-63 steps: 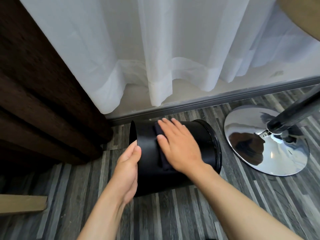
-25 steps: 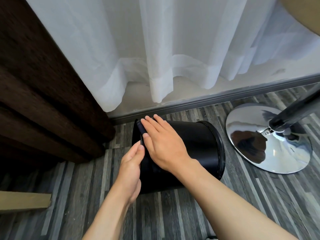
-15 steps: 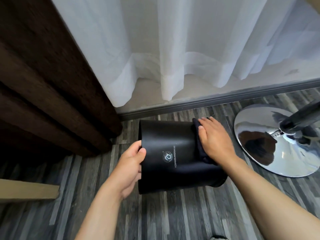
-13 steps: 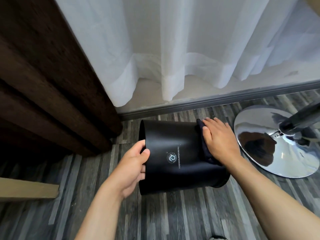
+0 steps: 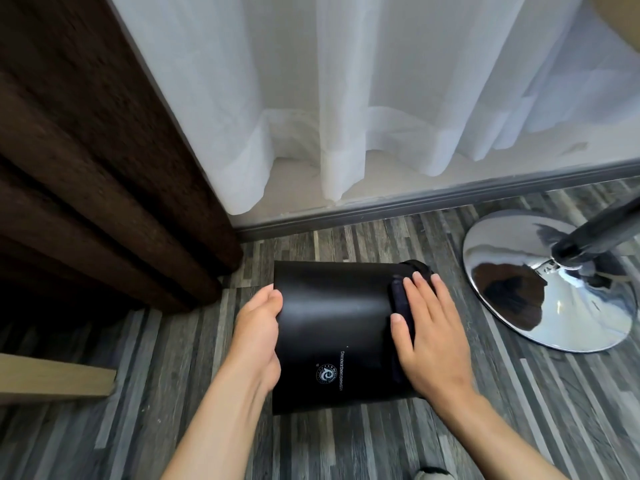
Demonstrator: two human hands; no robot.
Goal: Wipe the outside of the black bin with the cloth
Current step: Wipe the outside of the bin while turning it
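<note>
The bin (image 5: 332, 327) lies sideways on the floor between both hands. The left hand (image 5: 258, 336) grips its base; the right hand (image 5: 427, 332) presses the cloth (image 5: 398, 303) flat, fingers open. Pushing hard could roll the bin loose.

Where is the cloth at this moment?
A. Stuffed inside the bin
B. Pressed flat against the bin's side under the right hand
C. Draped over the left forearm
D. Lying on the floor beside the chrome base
B: the dark cloth sits under the flat right hand on the side of the black bin, which lies on its side, while the left hand steadies the other end.
</note>
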